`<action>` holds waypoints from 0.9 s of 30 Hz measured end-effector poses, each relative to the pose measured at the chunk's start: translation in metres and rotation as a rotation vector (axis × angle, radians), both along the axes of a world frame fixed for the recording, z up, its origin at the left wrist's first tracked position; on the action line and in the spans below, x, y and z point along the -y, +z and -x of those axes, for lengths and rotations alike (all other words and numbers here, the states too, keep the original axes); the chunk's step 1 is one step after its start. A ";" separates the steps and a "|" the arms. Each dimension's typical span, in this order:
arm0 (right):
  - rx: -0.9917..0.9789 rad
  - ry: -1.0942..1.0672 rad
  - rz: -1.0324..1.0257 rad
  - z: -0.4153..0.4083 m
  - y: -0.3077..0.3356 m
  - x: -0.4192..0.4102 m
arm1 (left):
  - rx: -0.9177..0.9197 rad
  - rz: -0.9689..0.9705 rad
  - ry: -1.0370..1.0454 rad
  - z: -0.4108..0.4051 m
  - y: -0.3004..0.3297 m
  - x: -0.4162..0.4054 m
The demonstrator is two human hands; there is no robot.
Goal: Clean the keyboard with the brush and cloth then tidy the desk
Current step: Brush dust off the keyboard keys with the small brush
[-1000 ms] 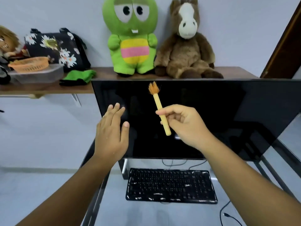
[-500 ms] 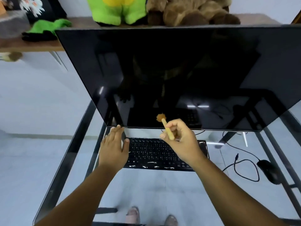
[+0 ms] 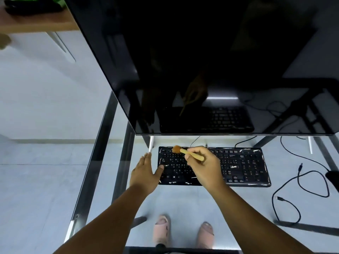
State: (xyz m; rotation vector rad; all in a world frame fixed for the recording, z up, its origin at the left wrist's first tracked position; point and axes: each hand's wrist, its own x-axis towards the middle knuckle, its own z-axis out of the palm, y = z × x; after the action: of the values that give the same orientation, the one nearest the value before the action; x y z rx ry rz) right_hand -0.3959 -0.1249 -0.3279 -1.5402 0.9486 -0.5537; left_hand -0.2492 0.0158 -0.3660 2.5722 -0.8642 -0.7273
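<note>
A: What sits at the left of the frame?

B: A shelf (image 3: 36, 24) in the upper left corner, with a dark cloth (image 3: 33, 8) on it. Below, the desk (image 3: 102, 143) runs down the frame with its glass top and dark metal frame.

A: And the left hand?

B: The left hand (image 3: 145, 173) lies flat, fingers together and thumb apart, gripping nothing, thumb touching the keyboard's left edge.

A: Centre frame?

B: The keyboard (image 3: 242, 165) lies on the glass below the dark monitor (image 3: 201, 61). The right hand (image 3: 205, 167) is clamped on the brush (image 3: 187, 152), its bristles on the keyboard's top-left keys.

A: Right side?

B: A black cable (image 3: 300, 182) loops across the glass; the mouse (image 3: 333, 177) is cut by the frame edge.
</note>
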 end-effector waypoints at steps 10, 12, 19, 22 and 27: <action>-0.106 0.052 0.214 -0.027 -0.022 -0.017 | 0.016 0.013 -0.003 0.007 -0.024 0.001; -0.124 -0.043 0.322 -0.024 -0.025 -0.017 | 0.034 0.016 -0.009 0.008 -0.026 0.000; -0.121 0.092 0.425 -0.034 -0.032 -0.031 | 0.043 -0.009 -0.044 0.009 -0.032 0.000; -0.186 -0.077 0.483 -0.027 -0.037 -0.024 | 0.032 0.002 -0.048 0.009 -0.034 -0.002; -0.115 0.127 0.383 -0.021 -0.030 -0.024 | 0.049 0.001 -0.055 0.012 -0.035 -0.003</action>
State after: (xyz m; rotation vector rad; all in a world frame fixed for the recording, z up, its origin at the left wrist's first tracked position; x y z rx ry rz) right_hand -0.3753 -0.1011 -0.3579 -1.9789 0.8565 -0.5837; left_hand -0.2609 0.0187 -0.4014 2.5848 -0.9533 -0.6815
